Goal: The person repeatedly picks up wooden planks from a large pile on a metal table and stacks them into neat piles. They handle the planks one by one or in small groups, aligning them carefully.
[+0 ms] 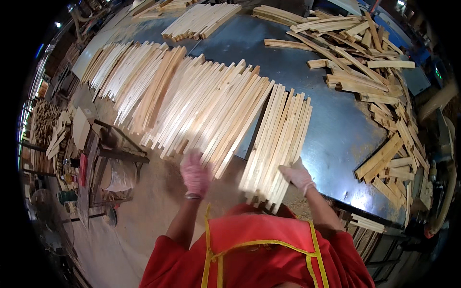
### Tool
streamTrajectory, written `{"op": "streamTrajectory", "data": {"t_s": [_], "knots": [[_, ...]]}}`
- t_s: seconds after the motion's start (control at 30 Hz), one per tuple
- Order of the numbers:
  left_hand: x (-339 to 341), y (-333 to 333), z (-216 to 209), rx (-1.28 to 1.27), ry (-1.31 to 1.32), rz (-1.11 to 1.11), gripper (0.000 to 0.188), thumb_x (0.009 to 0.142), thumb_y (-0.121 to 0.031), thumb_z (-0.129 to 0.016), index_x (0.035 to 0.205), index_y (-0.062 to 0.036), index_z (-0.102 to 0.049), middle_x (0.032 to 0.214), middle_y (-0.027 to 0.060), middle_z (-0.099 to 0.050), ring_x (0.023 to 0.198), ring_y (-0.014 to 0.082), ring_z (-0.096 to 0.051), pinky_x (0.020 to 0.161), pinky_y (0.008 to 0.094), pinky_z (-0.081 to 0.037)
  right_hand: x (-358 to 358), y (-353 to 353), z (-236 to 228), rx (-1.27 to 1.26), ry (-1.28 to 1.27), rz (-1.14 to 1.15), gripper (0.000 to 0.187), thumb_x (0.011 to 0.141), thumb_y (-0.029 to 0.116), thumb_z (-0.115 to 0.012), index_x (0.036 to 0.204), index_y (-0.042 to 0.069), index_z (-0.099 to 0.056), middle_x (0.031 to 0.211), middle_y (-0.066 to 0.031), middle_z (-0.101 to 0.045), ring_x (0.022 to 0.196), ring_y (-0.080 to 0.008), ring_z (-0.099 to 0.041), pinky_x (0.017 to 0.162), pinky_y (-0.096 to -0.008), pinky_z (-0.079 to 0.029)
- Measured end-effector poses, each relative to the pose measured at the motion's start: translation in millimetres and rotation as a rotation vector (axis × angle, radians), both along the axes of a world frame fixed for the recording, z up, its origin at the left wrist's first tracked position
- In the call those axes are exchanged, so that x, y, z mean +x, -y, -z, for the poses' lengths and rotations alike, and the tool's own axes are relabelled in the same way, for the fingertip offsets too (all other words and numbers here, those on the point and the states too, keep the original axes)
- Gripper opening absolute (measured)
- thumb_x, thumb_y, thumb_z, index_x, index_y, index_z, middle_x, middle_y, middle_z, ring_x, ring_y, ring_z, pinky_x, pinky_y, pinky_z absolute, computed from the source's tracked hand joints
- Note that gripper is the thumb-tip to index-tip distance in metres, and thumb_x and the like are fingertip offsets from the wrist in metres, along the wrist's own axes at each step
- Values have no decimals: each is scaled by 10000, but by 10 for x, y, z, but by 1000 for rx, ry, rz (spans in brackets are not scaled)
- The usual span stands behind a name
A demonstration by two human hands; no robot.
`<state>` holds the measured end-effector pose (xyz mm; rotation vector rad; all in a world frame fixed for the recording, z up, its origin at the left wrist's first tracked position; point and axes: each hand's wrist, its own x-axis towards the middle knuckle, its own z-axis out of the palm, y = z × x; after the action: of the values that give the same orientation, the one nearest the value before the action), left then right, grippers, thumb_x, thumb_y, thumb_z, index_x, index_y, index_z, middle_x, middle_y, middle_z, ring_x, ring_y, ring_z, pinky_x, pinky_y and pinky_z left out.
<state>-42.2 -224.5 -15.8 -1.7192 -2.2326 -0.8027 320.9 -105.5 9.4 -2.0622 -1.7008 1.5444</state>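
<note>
Strips overhang table edge beside right hand.

Light is uneven: the pale wooden strips in the middle are bright, some nearly washed out, while the surroundings sink into dimness. The dark table throws back white glare near its front edge and beside the right hand. Small lamps glow at upper left. The left hand is softly blurred. Fisheye distortion curves straight edges, and black vignetting fills the corners.
</note>
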Motion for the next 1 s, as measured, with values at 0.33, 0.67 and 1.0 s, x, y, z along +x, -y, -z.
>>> {"op": "streamTrajectory", "data": {"t_s": [0.33,0.67,1.0], "knots": [[-70,-113,585,300,1861,-682,403,975,-535,-719,1166,-183,-677,1102,0,-666,976,184,-645,728,402,-530,-34,-64,266,42,-287,-5,902,855,508,-837,1415,-91,-463,1204,-221,-707,1092,-296,-684,998,-399,-523],[556,312,451,-710,1399,-175,842,995,-294,-740,1670,-22,-317,1311,172,-680,1238,231,-625,1045,388,-522,844,-679,-135,36,-134,46,948,894,552,-780,1491,-109,-454,1275,-248,-708,1167,-318,-683,998,-393,-531],[884,-598,-31,-688,1202,111,1189,826,-71,-917,1719,-101,-132,1591,174,-509,1385,259,-567,1097,366,-531,985,-953,200,-209,-418,279,610,860,225,-849,1343,-41,-589,1008,-67,-683,869,-162,-622,774,-327,-536]]}}
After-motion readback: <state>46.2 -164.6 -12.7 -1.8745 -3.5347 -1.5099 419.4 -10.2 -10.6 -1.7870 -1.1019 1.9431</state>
